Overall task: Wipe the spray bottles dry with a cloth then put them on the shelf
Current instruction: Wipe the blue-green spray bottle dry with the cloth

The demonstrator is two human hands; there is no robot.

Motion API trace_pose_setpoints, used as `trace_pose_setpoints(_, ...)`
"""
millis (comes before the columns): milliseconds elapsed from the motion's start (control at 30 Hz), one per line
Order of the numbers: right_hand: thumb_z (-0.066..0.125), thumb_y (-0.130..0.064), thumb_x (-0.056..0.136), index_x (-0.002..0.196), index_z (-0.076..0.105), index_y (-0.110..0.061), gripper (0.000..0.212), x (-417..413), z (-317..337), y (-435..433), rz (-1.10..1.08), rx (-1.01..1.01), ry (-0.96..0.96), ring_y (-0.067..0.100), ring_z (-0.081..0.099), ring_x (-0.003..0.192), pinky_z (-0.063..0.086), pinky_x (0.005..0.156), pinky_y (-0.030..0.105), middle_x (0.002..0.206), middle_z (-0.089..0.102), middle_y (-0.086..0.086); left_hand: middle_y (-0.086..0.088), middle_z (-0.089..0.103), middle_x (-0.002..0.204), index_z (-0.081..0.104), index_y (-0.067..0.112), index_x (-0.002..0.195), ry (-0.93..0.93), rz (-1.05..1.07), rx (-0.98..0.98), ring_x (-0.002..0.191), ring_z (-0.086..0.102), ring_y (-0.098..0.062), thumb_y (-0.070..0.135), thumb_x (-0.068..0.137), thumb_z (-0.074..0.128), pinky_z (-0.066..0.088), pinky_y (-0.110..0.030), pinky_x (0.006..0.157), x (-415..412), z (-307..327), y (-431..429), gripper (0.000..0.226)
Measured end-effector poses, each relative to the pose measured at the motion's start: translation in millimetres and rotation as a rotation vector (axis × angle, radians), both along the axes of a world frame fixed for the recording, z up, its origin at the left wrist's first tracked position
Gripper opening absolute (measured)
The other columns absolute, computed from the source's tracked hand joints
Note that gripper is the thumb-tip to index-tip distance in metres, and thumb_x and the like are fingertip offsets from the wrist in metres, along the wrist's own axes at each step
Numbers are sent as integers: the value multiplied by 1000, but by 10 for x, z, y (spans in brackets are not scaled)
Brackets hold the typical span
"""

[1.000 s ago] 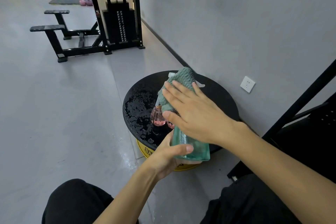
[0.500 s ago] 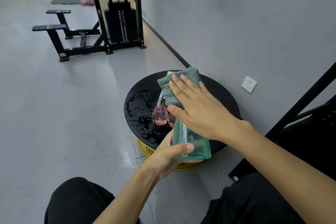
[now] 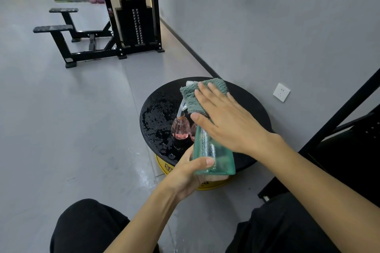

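Left hand (image 3: 185, 174) gripping green bottle (image 3: 216, 154) base, right hand (image 3: 228, 123) pressing cloth (image 3: 191, 96) on top

The green bottle (image 3: 213, 154) is translucent, smooth and glossy, beaded with droplets. The cloth (image 3: 190, 98) is a nubbly, matt terry weave. The pink bottle (image 3: 180, 128) is clear and shiny. The black round worktop (image 3: 253, 104) looks matt and grainy, its 9 o'clock side glistening wet. The floor (image 3: 61, 129) is smooth with a dull sheen.
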State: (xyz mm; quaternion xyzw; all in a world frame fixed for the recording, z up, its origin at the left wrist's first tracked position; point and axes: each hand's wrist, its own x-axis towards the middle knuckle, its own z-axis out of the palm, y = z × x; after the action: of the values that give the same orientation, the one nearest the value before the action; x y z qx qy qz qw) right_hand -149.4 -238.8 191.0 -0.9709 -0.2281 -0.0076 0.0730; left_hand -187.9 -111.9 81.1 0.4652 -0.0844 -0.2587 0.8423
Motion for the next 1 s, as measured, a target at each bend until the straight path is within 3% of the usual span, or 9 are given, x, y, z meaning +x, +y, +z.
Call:
trace_pose_setpoints(233,16,-54,97,153,-4,-18,69,85,-55,-161,-74,83,18,10,-16,146,-1,121,37,160,-12,-4,-29,55,128,43,5,137,20,-23,-1,108,63,-36,37,50,92,57,-41,75,-50,-47,-64,105)
trace_pose_setpoints(367,14,-55,96,153,-2,-18,70,-108,-142,-133,-26,81,-2,6,-19,145,-3,121,33,160,-11,-6,-15,65,116,49,11,130,37,-1,-8,100,67,-29,29,54,85,57,-39,74,-45,-89,-52,86)
trace_pose_setpoints(533,10,-59,92,153,-4,-20,74,-3,-97,-229,-59,91,31,6,-16,145,-1,121,35,160,-13,-6,-23,61,124,43,7,137,31,-12,12,106,65,-34,39,47,93,56,-40,76,-41,-75,-83,107)
trace_pose_setpoints(700,11,-61,90,153,-2,-19,76,73,-88,-262,-78,172,46,7,-14,146,0,121,35,160,-11,-5,-22,62,123,44,8,136,23,-5,21,105,66,-33,39,44,94,56,-40,75,-29,-76,-94,109)
trace_pose_setpoints(900,13,-56,93,153,5,-21,70,-74,-90,-212,36,202,96,-1,-15,144,-4,120,27,160,-5,-11,-7,70,107,49,12,128,26,-1,37,95,69,-25,25,55,76,57,-37,72,-30,-92,-68,79)
trace_pose_setpoints(1000,17,-51,98,153,2,-20,64,95,-71,-250,6,142,40,4,-15,145,-2,121,35,160,-7,-7,-9,70,108,47,8,131,9,-32,43,95,70,-26,31,48,89,57,-37,71,-53,-37,-122,96)
